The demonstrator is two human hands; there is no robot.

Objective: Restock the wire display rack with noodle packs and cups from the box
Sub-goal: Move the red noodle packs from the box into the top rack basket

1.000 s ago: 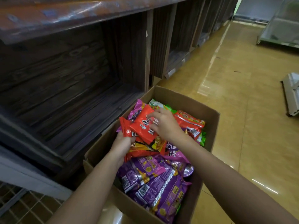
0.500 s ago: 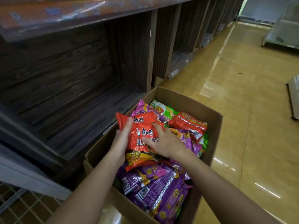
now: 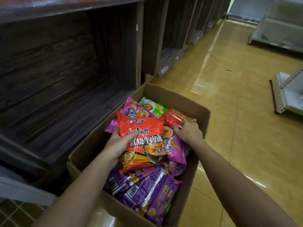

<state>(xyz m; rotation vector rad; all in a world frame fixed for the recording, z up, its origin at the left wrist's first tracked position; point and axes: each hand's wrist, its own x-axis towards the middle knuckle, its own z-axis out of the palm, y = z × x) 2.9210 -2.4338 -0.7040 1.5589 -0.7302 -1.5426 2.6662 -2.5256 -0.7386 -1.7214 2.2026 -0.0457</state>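
Observation:
An open cardboard box [image 3: 202,123] on the floor holds several noodle packs: purple ones [image 3: 147,192] at the near end, pink [image 3: 131,108], green [image 3: 152,105] and red ones farther in. My left hand [image 3: 117,143] grips a stack of red noodle packs [image 3: 144,138] by its left edge, thumb on top, lifted just above the pile. My right hand [image 3: 188,131] reaches to the far right of the box, its fingers curled on another red pack [image 3: 173,117]. Only a corner of a wire grid [image 3: 14,213] shows at the bottom left.
Dark wooden shelving [image 3: 65,79] runs along the left, with its compartments close beside the box. Glossy yellow tile floor [image 3: 246,112] stretches to the right. Grey metal shelf units [image 3: 285,92] stand at the far right.
My left hand now holds the red stack alone. My right hand let go of it and moved right and farther in onto another red pack.

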